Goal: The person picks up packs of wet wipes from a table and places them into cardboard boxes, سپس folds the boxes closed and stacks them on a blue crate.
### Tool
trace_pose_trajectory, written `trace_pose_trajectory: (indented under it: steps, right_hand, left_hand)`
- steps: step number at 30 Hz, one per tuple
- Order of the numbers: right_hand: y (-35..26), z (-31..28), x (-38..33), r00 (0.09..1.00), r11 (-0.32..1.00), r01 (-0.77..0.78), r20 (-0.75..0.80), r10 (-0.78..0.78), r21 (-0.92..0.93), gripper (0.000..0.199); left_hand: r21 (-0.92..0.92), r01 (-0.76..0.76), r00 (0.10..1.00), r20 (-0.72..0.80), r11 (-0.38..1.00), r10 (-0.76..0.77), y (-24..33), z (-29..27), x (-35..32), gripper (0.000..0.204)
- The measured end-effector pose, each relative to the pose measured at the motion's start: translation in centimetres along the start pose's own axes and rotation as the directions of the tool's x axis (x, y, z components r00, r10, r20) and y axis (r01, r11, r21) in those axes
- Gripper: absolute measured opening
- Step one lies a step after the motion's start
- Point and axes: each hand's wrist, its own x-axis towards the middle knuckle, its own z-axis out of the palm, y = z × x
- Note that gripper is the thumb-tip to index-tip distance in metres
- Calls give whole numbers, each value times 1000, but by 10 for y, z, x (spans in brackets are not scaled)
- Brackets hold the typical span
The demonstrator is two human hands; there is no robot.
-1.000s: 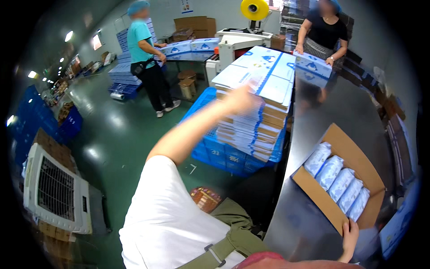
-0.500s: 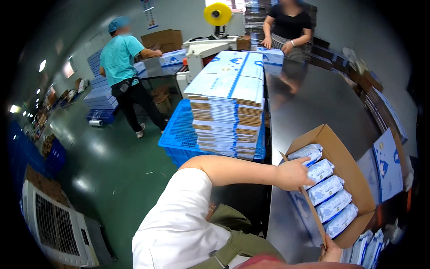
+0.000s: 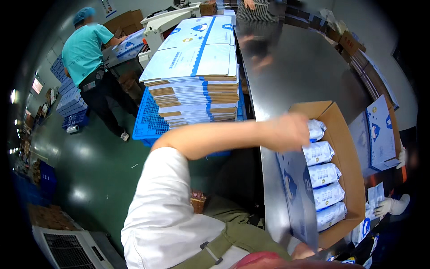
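An open cardboard box [image 3: 351, 179] stands on the metal table in front of me, tilted toward me. Its printed outer side [image 3: 296, 190] shows on the left. Inside, several white-and-blue soft packs of wipes [image 3: 324, 175] lie in a row. My left hand [image 3: 289, 132] is at the box's far left corner, beside the farthest pack; its fingers are smeared by motion. At the near end of the box, my right hand [image 3: 303, 251] grips the corner, partly hidden by the cardboard.
A tall stack of flat printed cartons [image 3: 197, 58] stands on a blue crate [image 3: 150, 119]. The metal table [image 3: 298, 62] runs away ahead. At right, a white-gloved hand [image 3: 392, 206] is near more packs and another carton [image 3: 380, 132]. A co-worker in teal [image 3: 89, 54] handles boxes at far left.
My left hand has lifted from the packs and moved back toward the box's far corner. The box has turned, showing more of its printed side. A white-gloved hand has come into view at right.
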Motion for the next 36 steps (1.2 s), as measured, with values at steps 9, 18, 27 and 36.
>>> trace_pose_trajectory:
  steps: [9, 18, 27, 36]
  right_hand:
    - [50, 108, 170, 562, 725, 295, -726, 396, 623, 66]
    - [58, 132, 179, 966, 791, 241, 220, -138, -562, 56]
    - [30, 146, 123, 986, 929, 164, 70, -149, -333, 59]
    - [59, 156, 117, 979, 950, 197, -12, -206, -241, 52]
  left_hand:
    - [296, 721, -373, -595, -626, -712, -83, -220, -244, 78]
    - [76, 794, -468, -555, -603, -688, -106, -196, -287, 91]
    - [82, 673, -628, -462, -735, -627, -101, -225, -259, 79]
    - [-374, 830, -550, -673, -413, -495, -74, -217, -251, 60]
